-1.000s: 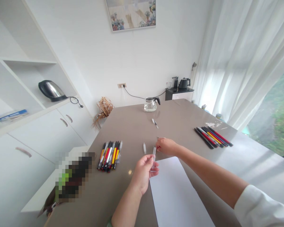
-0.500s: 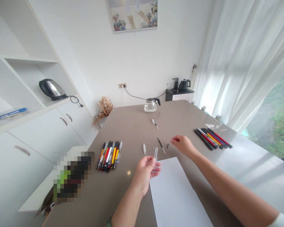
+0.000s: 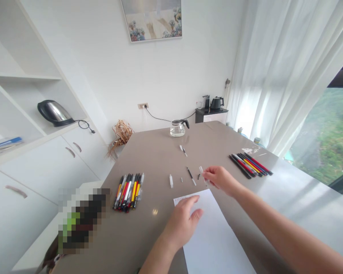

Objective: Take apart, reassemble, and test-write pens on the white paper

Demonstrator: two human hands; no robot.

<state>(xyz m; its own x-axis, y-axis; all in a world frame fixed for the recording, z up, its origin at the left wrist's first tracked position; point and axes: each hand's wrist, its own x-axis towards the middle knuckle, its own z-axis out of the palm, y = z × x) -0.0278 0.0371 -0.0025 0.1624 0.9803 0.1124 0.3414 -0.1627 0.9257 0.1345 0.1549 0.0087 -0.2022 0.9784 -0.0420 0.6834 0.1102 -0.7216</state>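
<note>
My left hand [image 3: 185, 222] lies with fingers stretched out over the top left corner of a white sheet of paper [image 3: 214, 239]. My right hand [image 3: 220, 179] is pinched on a small clear pen barrel [image 3: 201, 171] just above the table. Loose pen parts rest ahead of it: a black refill [image 3: 189, 175], a clear cap piece [image 3: 171, 180] and two tiny bits. A bundle of coloured pens [image 3: 129, 190] lies to the left, and a second row of pens [image 3: 250, 164] to the right.
A grey table [image 3: 160, 160] carries a glass kettle [image 3: 177, 128] and another pen piece [image 3: 183, 149] further back. White cabinets and shelves with a steel kettle [image 3: 53, 112] stand left. A curtained window is at the right. A blurred object sits at the lower left.
My left hand let go of the clear tube it held upright and dropped flat onto the paper. My right hand now holds a clear barrel. The camera shifted slightly right.
</note>
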